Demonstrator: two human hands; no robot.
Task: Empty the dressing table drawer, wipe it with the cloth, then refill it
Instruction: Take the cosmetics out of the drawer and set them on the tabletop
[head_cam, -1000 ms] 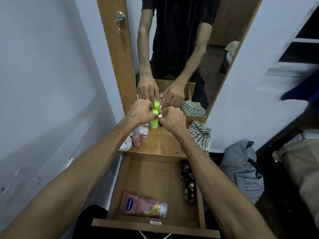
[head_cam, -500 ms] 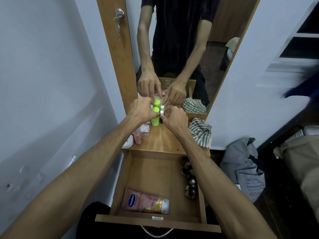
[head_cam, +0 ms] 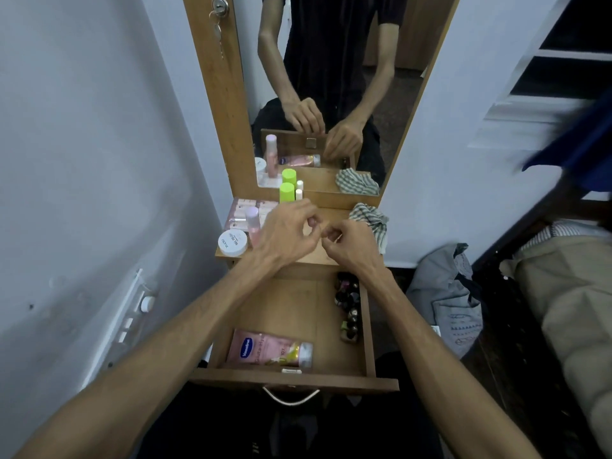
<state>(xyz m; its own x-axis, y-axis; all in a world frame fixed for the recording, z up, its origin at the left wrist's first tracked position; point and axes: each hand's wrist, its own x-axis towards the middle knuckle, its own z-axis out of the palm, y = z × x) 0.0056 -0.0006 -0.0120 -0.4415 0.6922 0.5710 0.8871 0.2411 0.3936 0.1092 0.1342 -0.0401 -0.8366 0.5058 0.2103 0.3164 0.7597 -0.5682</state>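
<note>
The wooden drawer (head_cam: 370,329) stands pulled out below the tabletop (head_cam: 314,258). In it lie a pink Vaseline tube (head_cam: 268,347) at the front and several small dark bottles (head_cam: 347,309) along the right wall. On the tabletop stand a green-capped bottle (head_cam: 286,192) and a small white bottle (head_cam: 298,194) by the mirror, a pink bottle (head_cam: 252,223), a white jar (head_cam: 232,242) and a flat pink box (head_cam: 243,207). The striped cloth (head_cam: 371,221) lies crumpled at the right. My left hand (head_cam: 288,235) and right hand (head_cam: 351,248) hover over the tabletop, fingers loosely curled, holding nothing.
A tall mirror (head_cam: 331,77) in a wooden frame rises behind the tabletop, with a key in its lock (head_cam: 218,11). A wall with a switch plate (head_cam: 132,313) is close on the left. A grey bag (head_cam: 443,293) and a beige bed (head_cam: 569,299) are on the right.
Both hands have let go of the green-capped bottle and the small white bottle at the mirror and drawn back toward me. Those bottles now stand free.
</note>
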